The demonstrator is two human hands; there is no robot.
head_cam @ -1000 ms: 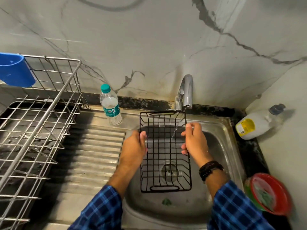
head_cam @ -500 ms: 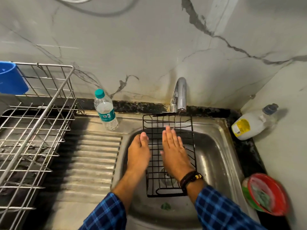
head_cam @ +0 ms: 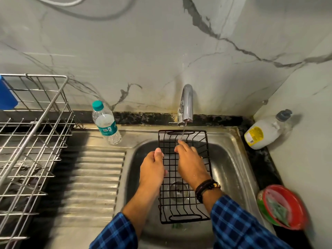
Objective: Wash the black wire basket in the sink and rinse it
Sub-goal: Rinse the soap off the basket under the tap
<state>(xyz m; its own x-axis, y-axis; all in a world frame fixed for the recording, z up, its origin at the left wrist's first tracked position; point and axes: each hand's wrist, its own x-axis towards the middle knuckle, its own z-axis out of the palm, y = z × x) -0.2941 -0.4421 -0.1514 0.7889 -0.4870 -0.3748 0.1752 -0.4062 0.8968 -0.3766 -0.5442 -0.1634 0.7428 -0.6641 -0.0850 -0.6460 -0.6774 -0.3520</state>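
Steel and grey-veined marble make up the scene: a steel sink is set into a dark stone counter, with a ribbed draining board to its left. Nearest, two blue checked sleeves are seen at the bottom edge. A black wire basket is held over the sink bowl, its long side running from near to far, with the drain visible through its grid. The left hand is closed around the basket's left rim, thumb on top. The right hand, with dark bead bracelets at the wrist, is laid inside the basket, its fingers loosely extended toward the far end; whether any wire is gripped cannot be told. A thin stream of water is seen falling from the tap onto the right fingertips. At the near right, a red bowl is placed on the counter. At the left, a steel wire dish rack is seen. Farther back, a clear water bottle with a teal cap and teal label stands beside the sink; its print is too small to be read. At the far right, a white soap bottle with a yellow label is leaned in the corner, its writing illegible.
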